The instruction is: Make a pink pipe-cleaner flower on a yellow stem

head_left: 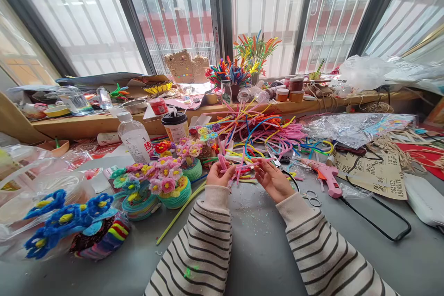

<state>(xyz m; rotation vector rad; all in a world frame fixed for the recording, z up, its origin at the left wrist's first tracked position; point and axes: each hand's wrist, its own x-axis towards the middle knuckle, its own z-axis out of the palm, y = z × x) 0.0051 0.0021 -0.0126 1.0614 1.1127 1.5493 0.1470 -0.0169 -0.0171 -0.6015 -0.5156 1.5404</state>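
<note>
Both my hands work over a grey table (256, 240), sleeves striped cream and black. My left hand (219, 174) is closed around pink pipe cleaners (239, 169), pinching their stems. My right hand (274, 178) has its fingers curled, the fingertips on the other end of the same pink pipe cleaners. Just beyond lies a big tangle of coloured pipe cleaners (260, 132).
Small pots of pipe-cleaner flowers (166, 180) stand at the left, blue flowers (65, 217) nearer the corner. A pink glue gun (324, 175) with a black cord and scissors (312, 198) lie at the right. A bottle (134, 136), a cup (175, 125) and a cluttered sill lie behind.
</note>
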